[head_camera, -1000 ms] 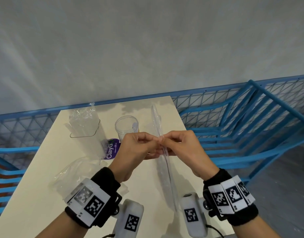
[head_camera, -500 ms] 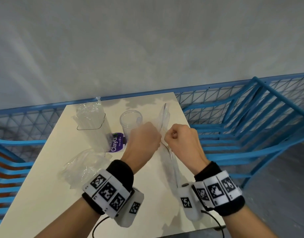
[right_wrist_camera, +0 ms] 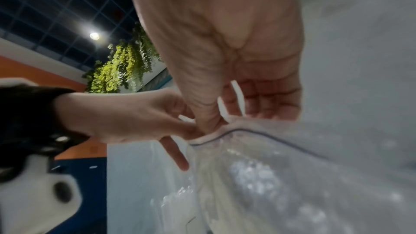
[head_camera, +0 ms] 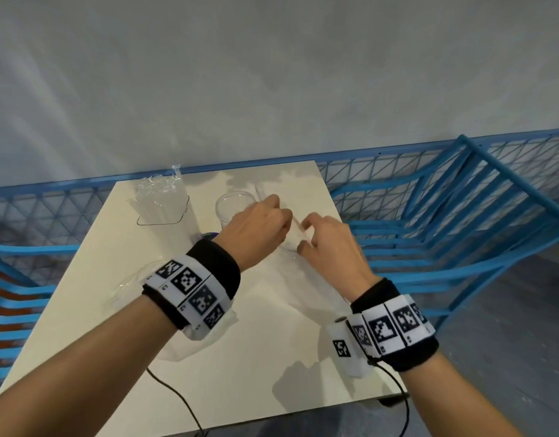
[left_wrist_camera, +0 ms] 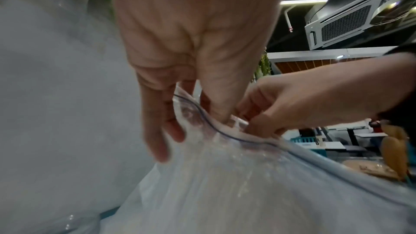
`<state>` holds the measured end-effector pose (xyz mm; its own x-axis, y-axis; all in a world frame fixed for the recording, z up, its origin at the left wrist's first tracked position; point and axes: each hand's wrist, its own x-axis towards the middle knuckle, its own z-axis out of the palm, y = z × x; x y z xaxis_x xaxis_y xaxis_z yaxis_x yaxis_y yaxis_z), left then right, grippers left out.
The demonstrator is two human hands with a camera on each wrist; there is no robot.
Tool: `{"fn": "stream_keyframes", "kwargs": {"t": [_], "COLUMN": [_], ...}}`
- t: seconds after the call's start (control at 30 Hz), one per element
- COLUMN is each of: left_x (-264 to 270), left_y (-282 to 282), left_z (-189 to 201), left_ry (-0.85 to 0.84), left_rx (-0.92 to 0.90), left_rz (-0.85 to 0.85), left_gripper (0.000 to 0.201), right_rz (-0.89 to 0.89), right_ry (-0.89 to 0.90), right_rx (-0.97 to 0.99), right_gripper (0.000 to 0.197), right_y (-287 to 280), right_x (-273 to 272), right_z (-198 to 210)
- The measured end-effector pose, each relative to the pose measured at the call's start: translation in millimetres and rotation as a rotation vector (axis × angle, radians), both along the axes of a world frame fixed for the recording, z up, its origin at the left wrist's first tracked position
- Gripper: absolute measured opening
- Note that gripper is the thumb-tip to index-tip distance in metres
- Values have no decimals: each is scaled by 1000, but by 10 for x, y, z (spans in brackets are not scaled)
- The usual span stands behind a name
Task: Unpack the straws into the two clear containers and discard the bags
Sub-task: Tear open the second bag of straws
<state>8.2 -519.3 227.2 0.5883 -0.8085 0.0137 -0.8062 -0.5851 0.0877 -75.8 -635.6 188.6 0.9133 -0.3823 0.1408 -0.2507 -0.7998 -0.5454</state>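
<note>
A clear zip bag of straws (head_camera: 291,244) hangs between my hands over the white table (head_camera: 256,367). My left hand (head_camera: 282,217) pinches one lip of its mouth and my right hand (head_camera: 306,230) pinches the other. In the left wrist view the left hand (left_wrist_camera: 198,122) and the right hand (left_wrist_camera: 252,122) grip the zip strip of the bag (left_wrist_camera: 225,181). The right wrist view shows the right hand (right_wrist_camera: 216,120) on the bag (right_wrist_camera: 281,175). A round clear cup (head_camera: 230,203) stands just behind the left hand. A square clear container (head_camera: 161,205) holding clear plastic stands at the back left.
A crumpled empty bag (head_camera: 129,285) lies on the table's left side, partly hidden by my left wrist. A purple label (head_camera: 210,236) peeks out by the cup. Blue chairs (head_camera: 461,234) stand to the right, a blue mesh fence (head_camera: 51,212) behind. A black cable (head_camera: 177,402) crosses the near edge.
Both hands have moved away from me toward the round cup. They went from the bag's middle to its mouth, and the bag tipped from lying lengthwise to hanging under them.
</note>
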Motion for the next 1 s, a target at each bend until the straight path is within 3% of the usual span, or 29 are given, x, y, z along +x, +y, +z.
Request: {"fn": "stream_keyframes", "kwargs": {"t": [0.13,0.23,0.3,0.4,0.47,0.5,0.6,0.7,0.83,0.93,1.0], "left_x": [-18,-50,-30,-3,23,34,20,17,87,59,29], "left_y": [8,84,128,146,164,181,227,279,334,330,327], "left_z": [-121,-157,-177,-203,-230,-236,-276,-354,-424,-457,-499], "left_ry": [28,-141,-154,199,366,389,417,487,668,676,709], "left_rx": [-107,24,83,-88,-296,-348,-272,-280,-494,-541,-557], "left_rz": [72,149,192,228,242,259,258,227,273,308,321], "left_gripper": [20,32,38,32,31,36,59,79,73,64,63], "right_rz": [-124,-272,-276,-254,-216,-198,-162,-165,-223,-237,-272], "right_ry": [364,412,397,284,124,58,-35,-88,-119,-114,-134], "right_rx": [-103,11,269,503,464,413,266,229,271,263,179], "right_gripper": [33,49,50,29,19,24,41,28,31,17,32], "right_y": [19,-77,-98,-102,-110,-114,-115,-118,-174,-220,-246], "right_x": [-65,-153,-190,-193,-169,-158,-139,-160,-211,-190,-163], "right_z": [-97,-218,-321,-391,-379,-360,-303,-235,-182,-294,-424]}}
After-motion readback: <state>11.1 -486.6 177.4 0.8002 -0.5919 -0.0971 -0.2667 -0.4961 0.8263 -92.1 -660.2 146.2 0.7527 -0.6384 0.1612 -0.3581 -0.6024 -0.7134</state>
